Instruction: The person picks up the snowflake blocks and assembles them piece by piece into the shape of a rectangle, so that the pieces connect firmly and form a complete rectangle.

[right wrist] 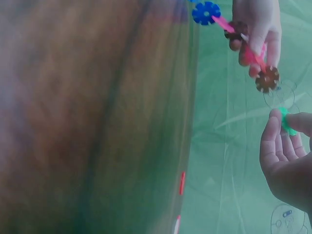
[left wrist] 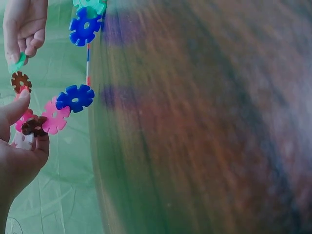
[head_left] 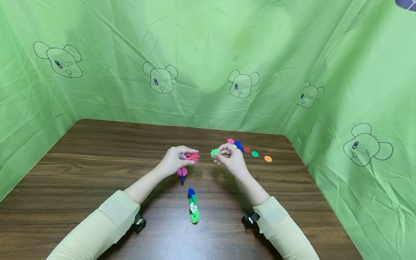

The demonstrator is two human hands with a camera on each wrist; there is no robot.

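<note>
In the head view my left hand [head_left: 171,161] pinches a chain of interlocked notched plastic discs. Its red disc [head_left: 195,157] points toward the right hand, while a pink disc [head_left: 182,171] and a blue disc [head_left: 182,180] hang below. The left wrist view shows the held part between thumb and fingers, with a brownish-looking disc [left wrist: 20,82] at the free end. Thumb and fingertips of my right hand [head_left: 234,160] pinch a single light green disc [head_left: 215,153], a small gap away from the chain. That green disc [right wrist: 286,121] appears nearly edge-on in the right wrist view.
A second chain of blue, green and white discs [head_left: 193,208] lies on the brown wooden table [head_left: 107,162] nearer the body. Beyond the right hand are loose discs, including pink [head_left: 230,141], red [head_left: 247,150], green [head_left: 255,154] and orange [head_left: 268,158]. Green cloth [head_left: 201,104] hangs behind.
</note>
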